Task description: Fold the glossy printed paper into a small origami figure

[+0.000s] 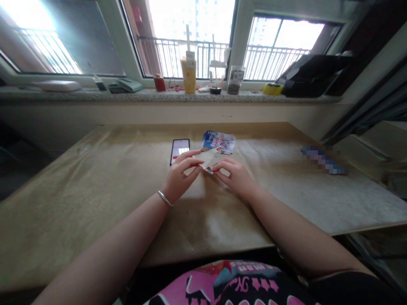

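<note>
Between my hands, above the table, is a piece of printed paper [210,159], pale on the face I see, with a small red mark and a coloured lower corner. My left hand [183,173] pinches its left side between thumb and fingers; a silver bracelet circles that wrist. On the paper's lower right edge, my right hand [233,174] grips with thumb and fingertips. Just beyond lies a stack of colourful printed leaflets [222,140], partly covered by the held paper. A phone [179,147] with a lit screen lies left of the stack, its lower right part behind my left hand.
The table [104,182] has a tan, wrinkled cover. A blurred bluish item [324,160] lies at its right side. On the windowsill [127,96] stand a yellow cup [189,78], a red-brown jar [159,83], clear containers, yellow tape [272,89] and a black bag [313,76].
</note>
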`<action>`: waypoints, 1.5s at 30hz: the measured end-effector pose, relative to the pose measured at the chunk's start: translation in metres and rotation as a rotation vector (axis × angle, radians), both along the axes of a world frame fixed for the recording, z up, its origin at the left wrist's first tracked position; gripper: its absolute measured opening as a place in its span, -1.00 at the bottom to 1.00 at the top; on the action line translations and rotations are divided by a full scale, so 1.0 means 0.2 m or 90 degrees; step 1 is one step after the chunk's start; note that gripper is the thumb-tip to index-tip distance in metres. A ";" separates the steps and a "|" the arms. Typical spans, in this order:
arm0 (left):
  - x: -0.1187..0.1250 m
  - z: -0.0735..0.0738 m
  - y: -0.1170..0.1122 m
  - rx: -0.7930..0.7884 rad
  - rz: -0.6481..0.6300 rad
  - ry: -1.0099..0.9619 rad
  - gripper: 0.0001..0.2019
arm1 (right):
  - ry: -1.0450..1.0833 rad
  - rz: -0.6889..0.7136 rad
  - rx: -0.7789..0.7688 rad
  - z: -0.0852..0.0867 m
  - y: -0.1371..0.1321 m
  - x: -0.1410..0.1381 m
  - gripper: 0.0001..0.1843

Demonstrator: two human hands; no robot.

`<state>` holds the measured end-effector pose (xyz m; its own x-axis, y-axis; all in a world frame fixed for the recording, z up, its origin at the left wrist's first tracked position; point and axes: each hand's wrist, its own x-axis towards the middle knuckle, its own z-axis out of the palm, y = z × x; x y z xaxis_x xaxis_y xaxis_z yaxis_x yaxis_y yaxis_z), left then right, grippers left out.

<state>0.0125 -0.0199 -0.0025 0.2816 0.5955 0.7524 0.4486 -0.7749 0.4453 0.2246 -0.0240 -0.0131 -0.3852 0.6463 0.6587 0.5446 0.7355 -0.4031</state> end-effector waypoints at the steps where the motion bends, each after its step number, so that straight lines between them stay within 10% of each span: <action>1: 0.00 0.00 0.00 0.012 0.003 0.006 -0.90 | -0.002 -0.001 -0.008 0.00 0.00 0.00 -0.93; 20: 0.02 -0.02 0.01 0.111 -0.096 0.222 -0.76 | 0.058 -0.131 -0.167 -0.05 0.03 0.00 -0.71; 45: 0.00 0.00 -0.02 -0.040 0.023 0.527 -0.72 | -0.319 -0.051 -0.060 -0.02 0.04 0.06 -0.94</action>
